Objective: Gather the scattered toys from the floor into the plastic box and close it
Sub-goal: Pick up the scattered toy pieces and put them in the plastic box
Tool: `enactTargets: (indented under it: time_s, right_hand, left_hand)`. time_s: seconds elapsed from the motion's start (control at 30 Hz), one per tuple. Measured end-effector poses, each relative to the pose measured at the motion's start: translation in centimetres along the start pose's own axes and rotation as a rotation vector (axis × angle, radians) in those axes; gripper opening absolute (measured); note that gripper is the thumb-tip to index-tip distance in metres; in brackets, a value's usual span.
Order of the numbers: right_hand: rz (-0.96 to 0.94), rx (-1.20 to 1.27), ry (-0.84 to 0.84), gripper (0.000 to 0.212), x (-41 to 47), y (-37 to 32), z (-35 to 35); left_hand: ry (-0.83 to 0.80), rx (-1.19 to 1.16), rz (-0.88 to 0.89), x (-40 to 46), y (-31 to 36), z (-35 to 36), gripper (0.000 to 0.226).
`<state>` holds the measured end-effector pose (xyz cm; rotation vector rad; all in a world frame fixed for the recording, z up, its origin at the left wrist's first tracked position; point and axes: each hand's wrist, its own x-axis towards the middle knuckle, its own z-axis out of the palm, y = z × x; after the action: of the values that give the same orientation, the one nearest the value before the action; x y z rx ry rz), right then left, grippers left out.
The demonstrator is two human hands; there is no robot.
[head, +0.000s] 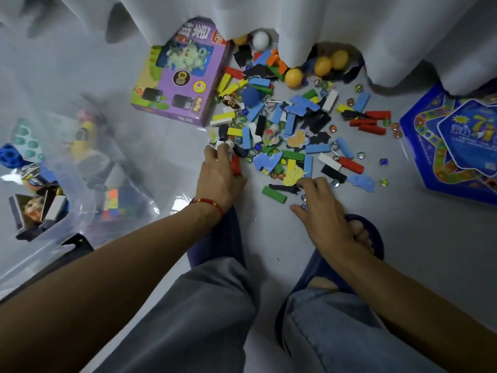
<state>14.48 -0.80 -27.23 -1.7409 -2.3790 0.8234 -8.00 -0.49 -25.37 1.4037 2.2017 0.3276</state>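
While you crouch over the grey floor [150,162], your left hand [219,175] reaches to twelve o'clock into the toy pile [293,125], its fingers curled over small pieces with a red block [236,164] against them; whether it grips anything you cannot tell. Your right hand [320,208] rests at the pile's near edge, fingers bent over glass marbles, its grip also unclear. Three yellow balls [322,65] and one white ball [261,39] lie by the curtain [349,22] at twelve o'clock. One purple toy carton [183,74] lies at eleven o'clock, one blue star-shaped game board [454,146] at two o'clock. The clear plastic box [67,168] stands open at nine o'clock, holding a puzzle cube [113,199], a blue ball and other toys.
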Motion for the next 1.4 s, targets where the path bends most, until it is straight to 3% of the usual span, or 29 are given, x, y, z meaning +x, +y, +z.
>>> enactTargets:
  time_s: [0.17, 0.33, 0.53, 0.6, 0.77, 0.9, 1.0, 1.1, 1.2, 1.3, 1.37, 1.4]
  right_hand:
    - [-0.006, 0.122, 0.058, 0.029, 0.9, 0.5, -0.4]
    - [-0.128, 0.013, 0.083, 0.019, 2.3, 1.0, -0.6]
    - [0.024, 0.135, 0.003, 0.006, 3.1, 1.3, -1.2]
    - [0.178, 0.413, -0.020, 0.006, 2.6, 1.2, -1.7]
    - [0.529, 1.484, -0.088, 0.014, 0.9, 0.7, -4.7]
    - [0.605, 1.866, -0.136, 0.020, 0.1, 2.3, -6.8]
    - [0.577, 1.689, -0.079, 0.027, 0.7, 2.9, -7.6]
    - [0.513, 0.976, 0.089, 0.042, 1.5, 3.9, -7.5]
    - [0.324, 0.369, 0.157, 0.033, 1.3, 5.3, -7.1]
    - [0.259, 0.131, 0.019, 0.013, 0.7, 5.4, -6.5]
    - [0.229, -0.079, -0.173, 0.037, 0.4, 5.0, -5.9]
    - [0.227, -0.187, -0.271, 0.052, 0.4, 4.9, -5.6]
  left_hand:
    - [0.008, -0.020, -0.008, 0.9, 0.2, 0.0, 0.064]
    - [0.035, 0.019, 0.044, 1.2, 0.9, 0.1, 0.056]
    - [0.064, -0.007, 0.036, 1.3, 0.7, 0.2, 0.040]
    - [0.068, 0.008, 0.052, 1.3, 0.4, 0.5, 0.028]
    - [0.064, 0.037, 0.101, 0.8, -0.2, 0.9, 0.025]
    - [0.018, 0.092, 0.230, 0.5, -0.3, 1.3, 0.025]
    - [0.010, 0.155, 0.309, 0.5, -0.3, 1.7, 0.024]
    - [-0.003, 0.237, 0.411, 0.5, -0.4, 2.1, 0.017]
    - [-0.036, 0.329, 0.481, 0.3, -0.5, 2.4, 0.022]
    - [-0.033, 0.372, 0.526, 0.3, -0.7, 2.5, 0.029]
    - [-0.039, 0.384, 0.520, 0.2, -0.4, 2.2, 0.008]
    - [-0.038, 0.353, 0.496, 0.2, -0.4, 2.1, 0.009]
